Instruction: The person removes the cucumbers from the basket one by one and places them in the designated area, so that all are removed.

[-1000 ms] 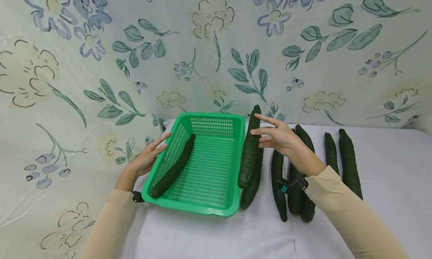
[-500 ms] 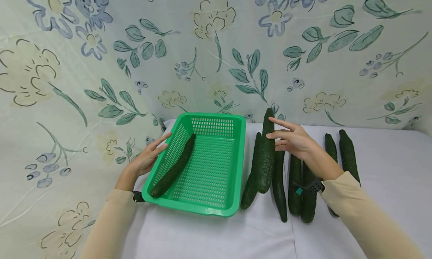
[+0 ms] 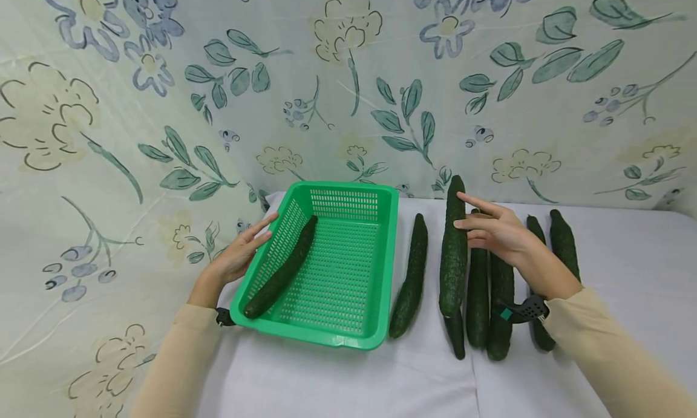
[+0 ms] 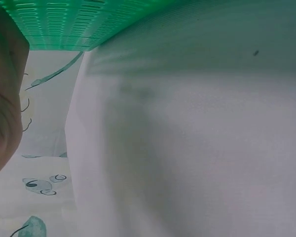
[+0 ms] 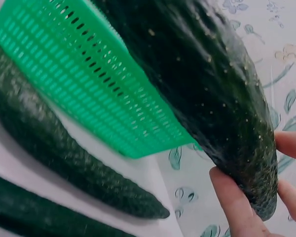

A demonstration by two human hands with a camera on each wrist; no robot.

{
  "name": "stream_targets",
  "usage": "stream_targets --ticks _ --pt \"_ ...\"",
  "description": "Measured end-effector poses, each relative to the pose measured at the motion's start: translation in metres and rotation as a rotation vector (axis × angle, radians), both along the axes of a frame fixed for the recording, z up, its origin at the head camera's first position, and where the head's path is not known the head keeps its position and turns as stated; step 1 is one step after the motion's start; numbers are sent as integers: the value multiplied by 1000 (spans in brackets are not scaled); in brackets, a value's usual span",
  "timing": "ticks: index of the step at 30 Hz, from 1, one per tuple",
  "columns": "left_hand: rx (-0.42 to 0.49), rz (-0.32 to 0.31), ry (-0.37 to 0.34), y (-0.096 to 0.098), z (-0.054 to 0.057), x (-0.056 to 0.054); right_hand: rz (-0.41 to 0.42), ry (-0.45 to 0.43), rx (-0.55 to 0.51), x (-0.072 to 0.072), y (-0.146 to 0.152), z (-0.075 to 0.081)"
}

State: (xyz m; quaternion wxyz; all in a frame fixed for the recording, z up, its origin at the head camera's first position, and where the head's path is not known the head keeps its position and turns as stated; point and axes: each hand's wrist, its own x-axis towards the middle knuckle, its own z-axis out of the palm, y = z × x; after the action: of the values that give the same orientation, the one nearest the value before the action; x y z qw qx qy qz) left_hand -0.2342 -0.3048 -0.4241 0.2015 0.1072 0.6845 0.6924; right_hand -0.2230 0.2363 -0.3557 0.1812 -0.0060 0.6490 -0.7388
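My right hand (image 3: 500, 233) grips a dark green cucumber (image 3: 453, 254) near its far end, thumb on one side and fingers on the other in the right wrist view. This cucumber (image 5: 197, 89) hangs above another whose lower tip (image 3: 455, 336) shows beneath it. On the left, my left hand (image 3: 234, 257) lies with extended fingers against the outer left wall of a green plastic basket (image 3: 348, 340). In the left wrist view, only part of that hand (image 4: 5, 94) shows beside the basket (image 4: 54, 24). One cucumber (image 3: 283, 270) lies slanted along the basket's left side.
A cucumber (image 3: 409, 279) lies just right of the basket. Several more, including one cucumber (image 3: 478, 291) and another cucumber (image 3: 564, 245), lie in a row farther right on the white tablecloth (image 3: 626, 273). Behind the table hangs a flowered cloth (image 3: 348, 121).
My right hand has moved right with the cucumber, from beside the basket's right rim to above a cucumber in the row. The left hand and basket have stayed put.
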Motion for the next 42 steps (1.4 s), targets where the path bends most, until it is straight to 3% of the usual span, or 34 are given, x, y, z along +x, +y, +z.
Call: stream_targets --ticks 12,24,32,36,39,42 --pt "34 -15 4 -1 -2 -2 -24 8 -1 0 32 -14" --pt "25 -2 -3 -4 -3 -2 17 110 11 3 76 -35" --pt "22 -10 14 -5 -5 -4 87 185 127 5 100 -46" --pt "22 -8 17 -4 -5 -4 96 225 70 6 113 -52" --pt "19 -2 9 -4 -4 -4 91 227 49 8 124 -54" --pt "22 -2 4 -3 -3 -3 72 211 99 10 134 -52"
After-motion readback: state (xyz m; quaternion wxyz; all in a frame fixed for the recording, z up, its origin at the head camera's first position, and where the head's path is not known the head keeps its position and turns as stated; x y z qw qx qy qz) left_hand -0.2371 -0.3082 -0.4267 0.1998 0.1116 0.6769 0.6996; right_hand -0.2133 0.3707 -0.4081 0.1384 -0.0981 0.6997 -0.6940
